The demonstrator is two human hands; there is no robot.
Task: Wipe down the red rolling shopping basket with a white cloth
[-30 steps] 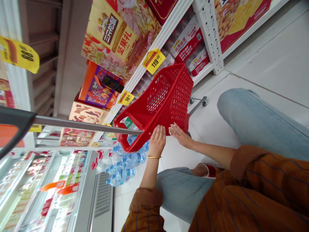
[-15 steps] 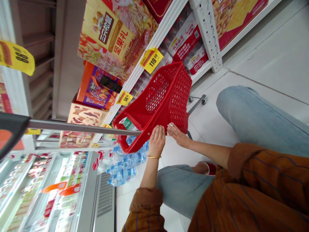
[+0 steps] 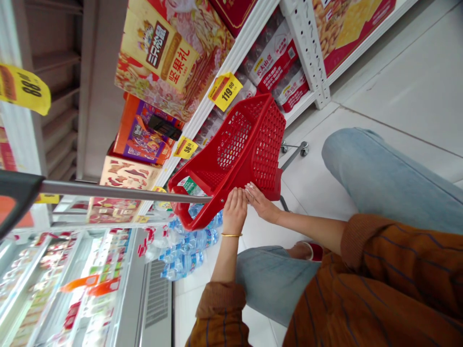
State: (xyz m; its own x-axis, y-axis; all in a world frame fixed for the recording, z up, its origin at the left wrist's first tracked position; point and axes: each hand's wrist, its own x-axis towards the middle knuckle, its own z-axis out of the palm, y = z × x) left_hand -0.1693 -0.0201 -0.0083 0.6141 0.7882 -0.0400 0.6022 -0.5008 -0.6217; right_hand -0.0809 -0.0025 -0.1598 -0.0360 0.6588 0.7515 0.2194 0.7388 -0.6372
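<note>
A small red plastic trolley basket with mesh sides sits before me on a wheeled metal frame. My left hand, with a gold bracelet at its wrist, lies flat on the near side of the basket, fingers extended. Right beside it rests my right hand, also with straight fingers on the red plastic. Their fingertips are close together, and the thumbs are mostly hidden. A grey metal handle bar runs from the basket to a dark grip on the left. Inside the basket I see no goods.
A white shelf holds a nut gift box, an orange-purple box and, lower down, packs of red-labelled bottles. Blue-capped water bottles stand on the floor near a lit refrigerated case. My jeans-clad knees flank the trolley.
My right hand has slid left along the basket, closing the small gap to my left hand. My left hand stays in place on the basket.
</note>
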